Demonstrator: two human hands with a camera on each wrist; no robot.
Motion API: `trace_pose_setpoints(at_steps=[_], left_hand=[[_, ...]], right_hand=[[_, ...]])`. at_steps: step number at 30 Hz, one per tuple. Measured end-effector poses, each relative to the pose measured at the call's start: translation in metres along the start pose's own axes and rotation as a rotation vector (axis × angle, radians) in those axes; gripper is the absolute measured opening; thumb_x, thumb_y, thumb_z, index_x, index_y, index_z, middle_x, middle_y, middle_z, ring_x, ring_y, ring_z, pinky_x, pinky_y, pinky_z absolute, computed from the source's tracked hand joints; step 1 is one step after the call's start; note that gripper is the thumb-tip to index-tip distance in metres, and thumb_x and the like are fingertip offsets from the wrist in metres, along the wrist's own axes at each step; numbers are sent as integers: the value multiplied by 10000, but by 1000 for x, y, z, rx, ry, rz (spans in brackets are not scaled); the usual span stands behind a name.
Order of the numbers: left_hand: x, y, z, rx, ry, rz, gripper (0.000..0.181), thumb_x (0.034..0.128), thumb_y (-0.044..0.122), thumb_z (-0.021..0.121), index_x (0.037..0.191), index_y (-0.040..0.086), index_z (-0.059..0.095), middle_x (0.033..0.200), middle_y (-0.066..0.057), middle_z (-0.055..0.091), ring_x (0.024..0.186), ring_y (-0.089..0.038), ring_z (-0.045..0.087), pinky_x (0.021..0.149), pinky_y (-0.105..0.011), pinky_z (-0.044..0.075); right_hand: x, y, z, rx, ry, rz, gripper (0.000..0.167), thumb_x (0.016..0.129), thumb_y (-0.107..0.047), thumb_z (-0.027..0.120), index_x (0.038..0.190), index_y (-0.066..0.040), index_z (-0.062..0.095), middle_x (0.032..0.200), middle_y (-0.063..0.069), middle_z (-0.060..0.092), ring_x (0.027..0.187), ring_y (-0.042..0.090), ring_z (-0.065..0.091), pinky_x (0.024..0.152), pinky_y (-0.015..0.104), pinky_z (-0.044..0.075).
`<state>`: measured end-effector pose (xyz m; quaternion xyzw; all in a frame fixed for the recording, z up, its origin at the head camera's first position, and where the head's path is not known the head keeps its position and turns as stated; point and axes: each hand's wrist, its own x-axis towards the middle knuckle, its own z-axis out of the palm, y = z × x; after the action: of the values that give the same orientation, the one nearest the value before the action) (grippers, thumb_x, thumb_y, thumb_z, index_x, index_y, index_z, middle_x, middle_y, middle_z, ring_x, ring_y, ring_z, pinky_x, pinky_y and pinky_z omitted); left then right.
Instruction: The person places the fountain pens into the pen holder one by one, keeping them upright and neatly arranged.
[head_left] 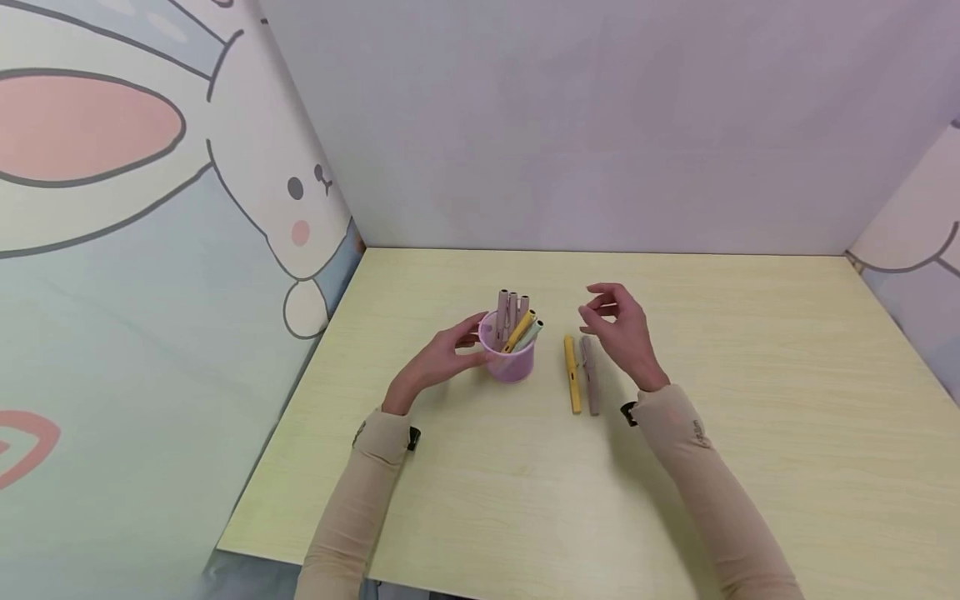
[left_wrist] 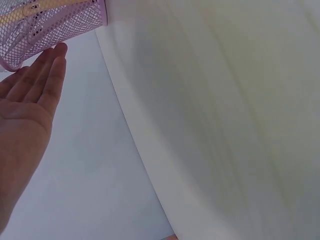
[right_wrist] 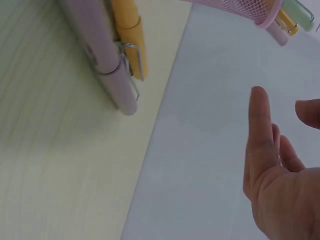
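A purple mesh pen holder (head_left: 512, 367) stands upright on the table, with several mauve pens (head_left: 502, 315), a yellow pen (head_left: 519, 332) and a light green pen (head_left: 529, 336) leaning inside. My left hand (head_left: 447, 353) holds it from the left, thumb at the near side and fingers toward the back. In the left wrist view the fingers (left_wrist: 52, 82) lie against the mesh. My right hand (head_left: 621, 332) is in the air holding nothing, thumb and forefinger apart in the right wrist view. Below it a yellow pen (head_left: 573, 375) and a mauve pen (head_left: 591, 377) lie side by side.
The pale wooden table (head_left: 787, 400) extends to both sides and meets a plain light backdrop (head_left: 600, 125) at its far edge. On the left stands a panel with a cartoon rabbit (head_left: 270, 200). Each wrist wears a dark strap-like device.
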<state>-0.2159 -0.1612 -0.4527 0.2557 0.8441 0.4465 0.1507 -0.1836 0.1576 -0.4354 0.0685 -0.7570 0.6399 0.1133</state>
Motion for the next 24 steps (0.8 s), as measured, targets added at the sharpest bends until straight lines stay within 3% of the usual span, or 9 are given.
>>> trace_pose_setpoints(at_steps=[4, 9, 15, 24], left_hand=[[0, 1, 0, -3, -7, 0, 769, 994, 338, 698, 1634, 133, 324, 1582, -138, 446, 1368, -336, 514, 1141, -443, 421], [0, 2, 0, -4, -6, 2, 770, 994, 337, 701, 1632, 123, 326, 1579, -139, 450, 1368, -336, 515, 1140, -448, 422], [0, 2, 0, -2, -4, 0, 770, 993, 343, 700, 1631, 123, 329, 1572, -137, 459, 1362, -332, 521, 1136, -448, 426], [0, 2, 0, -4, -6, -1, 763, 999, 322, 701, 1633, 127, 325, 1577, -143, 451, 1364, -340, 519, 1137, -454, 425]], right_hand=[[-2, 12, -12, -79, -71, 148, 410, 1005, -57, 636, 1364, 93, 504, 1055, 202, 555, 981, 324, 604, 794, 452, 623], [-6, 23, -23, -128, -155, 279, 483, 1007, -83, 629, 1408, 118, 448, 1078, 202, 521, 1007, 383, 609, 784, 417, 630], [-7, 30, -26, -192, -223, 361, 529, 1009, -77, 645, 1428, 150, 416, 1107, 230, 520, 907, 324, 633, 747, 358, 634], [-2, 39, -20, -275, -296, 455, 546, 1000, -127, 654, 1428, 117, 418, 1166, 258, 565, 840, 260, 673, 739, 347, 627]])
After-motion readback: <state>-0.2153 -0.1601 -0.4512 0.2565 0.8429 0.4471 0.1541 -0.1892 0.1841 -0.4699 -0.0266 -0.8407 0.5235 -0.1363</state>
